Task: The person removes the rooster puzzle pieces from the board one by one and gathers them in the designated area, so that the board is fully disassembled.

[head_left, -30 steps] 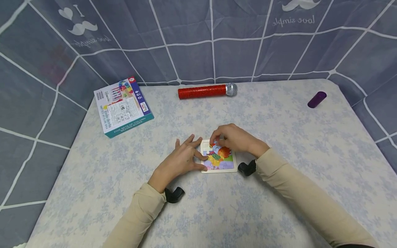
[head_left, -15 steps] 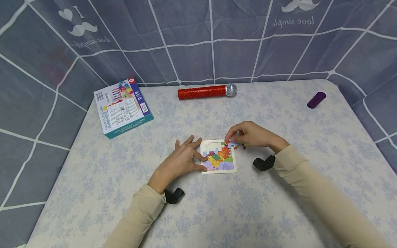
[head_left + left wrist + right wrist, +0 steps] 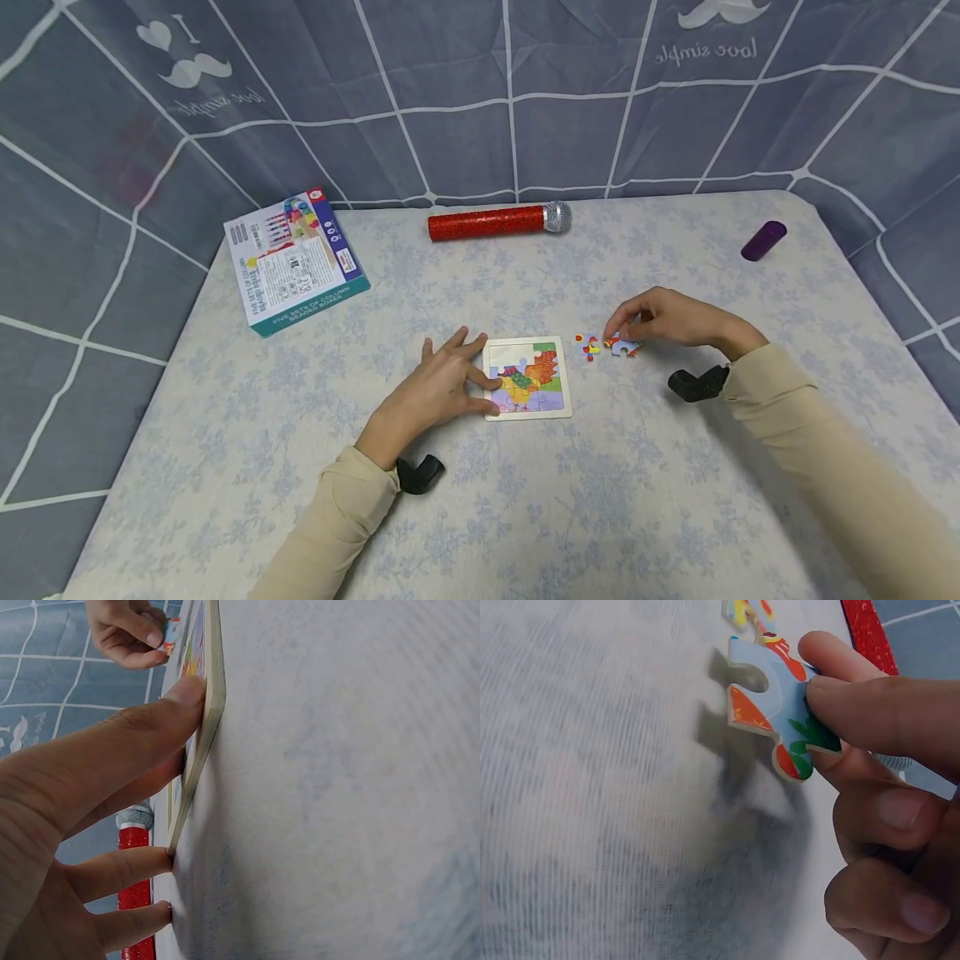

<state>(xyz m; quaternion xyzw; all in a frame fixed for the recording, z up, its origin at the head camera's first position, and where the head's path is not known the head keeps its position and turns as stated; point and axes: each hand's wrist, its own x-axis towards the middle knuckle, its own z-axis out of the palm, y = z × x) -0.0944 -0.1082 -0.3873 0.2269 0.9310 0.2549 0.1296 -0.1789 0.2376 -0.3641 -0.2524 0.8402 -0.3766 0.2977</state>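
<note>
Puzzle piece pinched by right fingers, two others curled inward

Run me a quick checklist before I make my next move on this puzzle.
1. Tray steadied: ok. The left grip has thumb and a finger on the left side of the puzzle tray.
2. Piece secured: ok. The right grip pinches the light-blue piece.
3. That piece seated: not ok. It is outside the tray, to the right.
4. Open space: ok. A bare patch shows at the tray's upper left.
5. Loose puzzle part placed: not ok. It lies on the tablecloth, between tray and held piece.
6. Held piece's correct slot: cannot tell.
</note>
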